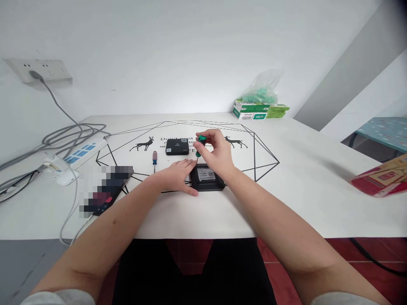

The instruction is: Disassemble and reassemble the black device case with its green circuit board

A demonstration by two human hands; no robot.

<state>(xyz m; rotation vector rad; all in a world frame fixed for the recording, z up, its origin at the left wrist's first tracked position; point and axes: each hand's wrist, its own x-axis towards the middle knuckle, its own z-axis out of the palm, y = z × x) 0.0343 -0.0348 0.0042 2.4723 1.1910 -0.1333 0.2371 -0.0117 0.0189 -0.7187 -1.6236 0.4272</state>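
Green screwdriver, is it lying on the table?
No, the right hand holds the green screwdriver with its tip at the black box.

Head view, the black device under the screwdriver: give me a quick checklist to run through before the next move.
1. Green-handled screwdriver gripped: ok, held in the fingers of the right hand.
2. Black device steadied: ok, the left hand lies along its left side.
3. Label facing up: ok, though its print is too small to read.
4. Tip seated: cannot tell, the contact point near the upper left corner is too small to make out.
5. Other screwdriver apart from the device: ok, it lies left of it.
6. Small black box apart from the device: ok, it lies farther back.
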